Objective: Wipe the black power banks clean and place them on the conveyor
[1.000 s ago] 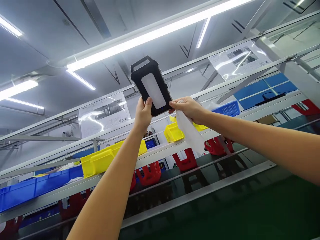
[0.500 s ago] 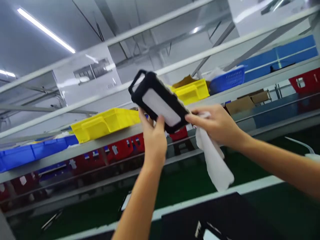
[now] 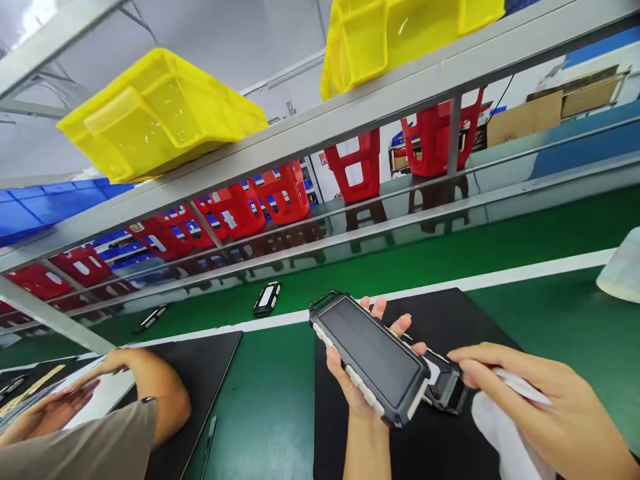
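My left hand (image 3: 363, 400) holds a black-and-white solar power bank (image 3: 373, 353) tilted, its dark glossy panel facing up and a loop at its far end. The fingers show along its far side. My right hand (image 3: 545, 400) is closed on a white cloth (image 3: 505, 427), which hangs below the fingers. Its fingertips are close to a second power bank (image 3: 447, 387), lying on the black mat (image 3: 345, 447) and partly hidden behind the held one. Whether the fingertips touch that one, I cannot tell.
A co-worker's arm (image 3: 155, 380) reaches over another black mat (image 3: 215, 363) at left. More power banks (image 3: 267, 299) lie on the green belt beyond the white strip. Yellow bins (image 3: 165, 113) sit on the rail above, with red baskets (image 3: 355, 167) behind. A pale rounded object (image 3: 623, 273) stands at right.
The view has swung down towards the bench. The power bank came down from raised and turned from its white-panelled side to its dark panel. My right hand moved away from it with the cloth.
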`<state>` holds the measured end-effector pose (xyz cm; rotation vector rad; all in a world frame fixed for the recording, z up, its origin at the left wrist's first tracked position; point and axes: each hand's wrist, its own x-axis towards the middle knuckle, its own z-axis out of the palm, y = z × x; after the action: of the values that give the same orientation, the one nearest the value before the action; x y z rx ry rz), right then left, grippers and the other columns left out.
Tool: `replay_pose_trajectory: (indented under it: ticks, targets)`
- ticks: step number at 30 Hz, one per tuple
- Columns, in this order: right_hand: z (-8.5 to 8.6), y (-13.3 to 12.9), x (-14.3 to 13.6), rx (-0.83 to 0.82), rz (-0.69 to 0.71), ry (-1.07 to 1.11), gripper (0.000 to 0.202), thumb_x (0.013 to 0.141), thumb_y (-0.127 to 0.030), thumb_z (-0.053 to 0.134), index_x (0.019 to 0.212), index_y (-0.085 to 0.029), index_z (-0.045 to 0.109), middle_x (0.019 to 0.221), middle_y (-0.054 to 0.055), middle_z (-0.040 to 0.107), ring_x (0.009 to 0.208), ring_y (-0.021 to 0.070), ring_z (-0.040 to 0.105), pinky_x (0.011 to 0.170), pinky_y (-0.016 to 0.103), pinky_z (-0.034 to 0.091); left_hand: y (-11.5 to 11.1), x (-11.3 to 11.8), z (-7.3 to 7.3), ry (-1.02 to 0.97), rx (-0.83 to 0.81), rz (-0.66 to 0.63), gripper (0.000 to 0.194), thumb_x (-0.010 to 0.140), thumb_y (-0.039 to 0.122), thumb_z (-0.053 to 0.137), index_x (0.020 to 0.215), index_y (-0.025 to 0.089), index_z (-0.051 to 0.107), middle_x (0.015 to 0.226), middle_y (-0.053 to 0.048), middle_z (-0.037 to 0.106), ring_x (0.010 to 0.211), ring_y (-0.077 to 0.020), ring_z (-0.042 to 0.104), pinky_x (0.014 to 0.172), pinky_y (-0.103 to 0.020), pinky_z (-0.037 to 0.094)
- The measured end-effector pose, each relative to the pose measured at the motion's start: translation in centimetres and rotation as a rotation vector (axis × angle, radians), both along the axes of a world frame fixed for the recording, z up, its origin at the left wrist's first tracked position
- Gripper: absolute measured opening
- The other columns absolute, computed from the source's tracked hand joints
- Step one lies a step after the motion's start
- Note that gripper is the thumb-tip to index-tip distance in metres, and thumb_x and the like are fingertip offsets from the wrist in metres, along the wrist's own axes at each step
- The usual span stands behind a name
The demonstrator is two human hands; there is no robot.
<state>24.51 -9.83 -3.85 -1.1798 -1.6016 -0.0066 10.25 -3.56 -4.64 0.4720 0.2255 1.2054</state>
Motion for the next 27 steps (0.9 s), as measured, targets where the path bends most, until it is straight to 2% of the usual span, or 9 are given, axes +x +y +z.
replay_pose_trajectory:
  ticks: [6,9,11,13,15,17,21,24,27]
  targets:
    - [-1.7,0.5,-0.8,0.176,0.096,-0.177,0.016,0.082,-0.013,0.058,0.09,-0.023,0.069,0.093,0.003,0.073,0.079,0.0144,0.071,0.068,0.016,0.054,-0.1,0.3,-0.5,-0.039,0.06,-0.124,0.082,0.048,0.069,0.07,0.116,0.024,0.062,0.123,-0.009,0.061,0.114,-0.0378,0.054,0.086,-0.047,0.05]
    - [-2.8,0.9,0.9,-0.128,-0.007,0.078,0.014,0.086,-0.024,0.055,0.082,-0.024,0.068,0.071,0.0,0.069,0.062,0.0135,0.065,0.057,0.02,0.05,0.1,-0.4,-0.9,0.128,0.022,-0.098,0.084,0.051,0.068,0.068,0.12,0.022,0.054,0.115,-0.01,0.063,0.102,-0.0341,0.061,0.084,-0.044,0.05]
    - [-3.7,1.2,2.9,-0.435,-0.059,0.352,0.028,0.087,-0.041,0.051,0.074,-0.022,0.066,0.052,-0.003,0.053,0.046,0.0111,0.049,0.045,0.022,0.039,0.7,-0.5,-1.0,0.466,0.021,-0.047,0.079,0.063,0.067,0.056,0.126,0.022,0.043,0.112,-0.01,0.062,0.091,-0.0268,0.064,0.078,-0.04,0.051]
    - [-4.7,1.2,5.2,-0.678,-0.014,0.631,0.042,0.084,-0.055,0.049,0.069,-0.02,0.064,0.048,-0.005,0.036,0.043,0.009,0.033,0.041,0.022,0.028,1.7,0.3,-0.9,0.868,0.069,-0.021,0.069,0.071,0.061,0.046,0.126,0.02,0.039,0.108,-0.01,0.061,0.083,-0.0227,0.064,0.073,-0.036,0.051]
    - [-5.8,1.0,7.1,-0.798,0.071,0.849,0.046,0.079,-0.062,0.053,0.069,-0.018,0.062,0.051,-0.006,0.031,0.046,0.0082,0.026,0.043,0.021,0.025,2.9,2.4,-0.7,1.159,0.151,-0.038,0.06,0.069,0.054,0.051,0.117,0.018,0.045,0.101,-0.01,0.063,0.083,-0.0245,0.063,0.074,-0.037,0.049]
    - [-6.7,0.6,8.4,-0.818,0.101,0.962,0.046,0.076,-0.062,0.057,0.071,-0.017,0.061,0.053,-0.006,0.032,0.049,0.0082,0.025,0.045,0.021,0.025,4.2,5.7,-0.7,1.321,0.228,-0.055,0.055,0.06,0.045,0.067,0.106,0.018,0.053,0.096,-0.011,0.065,0.09,-0.0304,0.061,0.082,-0.042,0.044]
    - [-7.3,-0.1,9.8,-0.786,0.075,1.004,0.045,0.077,-0.061,0.058,0.073,-0.017,0.061,0.055,-0.006,0.031,0.05,0.0088,0.024,0.047,0.022,0.023,6.1,13.0,-2.1,1.627,0.311,-0.005,0.069,0.048,0.036,0.081,0.107,0.01,0.056,0.118,-0.023,0.056,0.116,-0.0445,0.046,0.096,-0.053,0.032]
    - [-7.2,-0.3,10.7,-0.767,0.062,1.004,0.042,0.079,-0.058,0.057,0.073,-0.017,0.061,0.055,-0.007,0.028,0.051,0.0092,0.023,0.048,0.023,0.019,6.8,16.6,-4.2,1.765,0.307,0.03,0.058,0.066,0.034,0.075,0.115,0.012,0.054,0.132,-0.017,0.047,0.124,-0.0368,0.04,0.1,-0.055,0.032]
    - [-7.1,-0.4,11.8,-0.769,0.062,1.007,0.041,0.079,-0.057,0.057,0.074,-0.017,0.061,0.055,-0.007,0.026,0.05,0.0091,0.02,0.047,0.023,0.016,7.1,18.3,-6.0,1.846,0.279,0.094,0.042,0.084,0.035,0.06,0.121,0.017,0.052,0.132,-0.01,0.047,0.122,-0.0301,0.043,0.098,-0.056,0.037]
